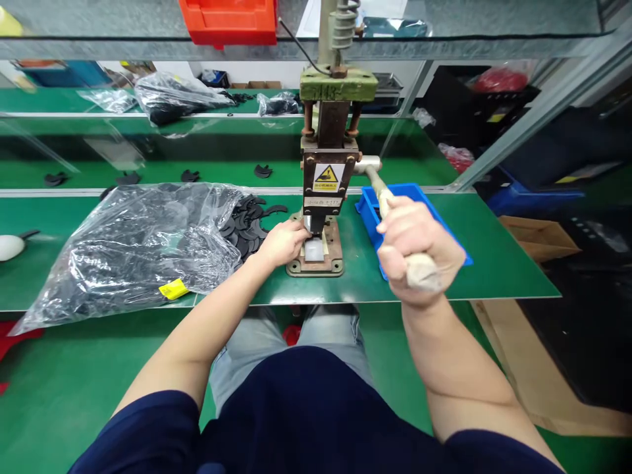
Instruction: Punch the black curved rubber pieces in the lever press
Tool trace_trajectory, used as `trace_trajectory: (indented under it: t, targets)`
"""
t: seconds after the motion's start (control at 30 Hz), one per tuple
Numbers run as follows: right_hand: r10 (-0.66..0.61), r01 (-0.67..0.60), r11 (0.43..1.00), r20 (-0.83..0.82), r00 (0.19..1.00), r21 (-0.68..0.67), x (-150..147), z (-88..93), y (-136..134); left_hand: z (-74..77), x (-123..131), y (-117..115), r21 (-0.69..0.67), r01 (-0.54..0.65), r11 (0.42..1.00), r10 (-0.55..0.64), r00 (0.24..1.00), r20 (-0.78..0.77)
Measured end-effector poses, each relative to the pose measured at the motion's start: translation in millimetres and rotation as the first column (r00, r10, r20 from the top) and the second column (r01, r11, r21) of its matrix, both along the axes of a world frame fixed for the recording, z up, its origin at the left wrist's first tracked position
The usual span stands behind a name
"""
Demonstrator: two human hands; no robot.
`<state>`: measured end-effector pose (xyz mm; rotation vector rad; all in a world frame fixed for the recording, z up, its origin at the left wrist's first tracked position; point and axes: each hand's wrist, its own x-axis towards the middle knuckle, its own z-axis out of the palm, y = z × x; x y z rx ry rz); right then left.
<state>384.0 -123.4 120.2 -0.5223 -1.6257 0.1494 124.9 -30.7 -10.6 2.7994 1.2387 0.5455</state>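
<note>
A hand lever press point(326, 125) with a yellow warning label stands upright on the green bench. My right hand point(419, 247) is wrapped round the press's lever handle point(379, 181), which slants toward me. At the left side of the press base point(336, 247), my left hand point(286, 242) has its fingers together under the ram; what they hold, if anything, is hidden. A pale block point(314, 249) sits on the base beside those fingertips. Left of that hand lie loose black curved pieces point(247, 227), spilling from a clear plastic bag point(148, 243).
A blue bin point(368, 214) stands right of the press, partly behind my right hand. Several black pieces point(263, 171) lie spaced along the strip behind the bench. An orange-red bin point(230, 23) sits on the shelf above. At the far left is a white rounded object point(10, 247).
</note>
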Motion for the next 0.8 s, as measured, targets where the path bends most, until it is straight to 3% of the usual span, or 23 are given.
trace_trajectory:
  t: [0.13,0.23,0.33,0.4,0.57,0.8]
  targets:
    - [-0.067,0.066,0.998,0.067,0.995,0.015,5.7,-43.5,-11.3,2.2,-5.7,4.9,-0.07,0.027,0.997,-0.022,0.997,0.067]
    - [-0.081,0.08,0.997,0.036,0.996,0.008,5.7,-58.9,-10.1,6.6,-22.5,29.6,-0.135,-0.108,0.985,0.117,0.991,0.059]
    - [-0.087,0.087,0.996,-0.001,0.996,0.029,3.9,-62.6,-7.1,11.1,-43.9,70.3,-0.15,-0.355,0.923,0.356,0.934,-0.026]
    - [-0.09,0.09,0.995,-0.008,0.996,0.045,3.4,-63.2,-5.8,11.9,-53.2,98.0,-0.177,-0.448,0.876,0.431,0.894,-0.127]
    - [-0.096,0.097,0.994,-0.009,0.995,0.055,4.1,-66.5,-5.5,3.9,-49.2,140.8,-0.307,-0.494,0.813,0.37,0.847,-0.383]
    - [-0.104,0.104,0.992,-0.006,0.995,0.075,3.2,-65.0,-4.5,-2.4,-47.2,145.6,-0.336,-0.477,0.812,0.34,0.855,-0.392]
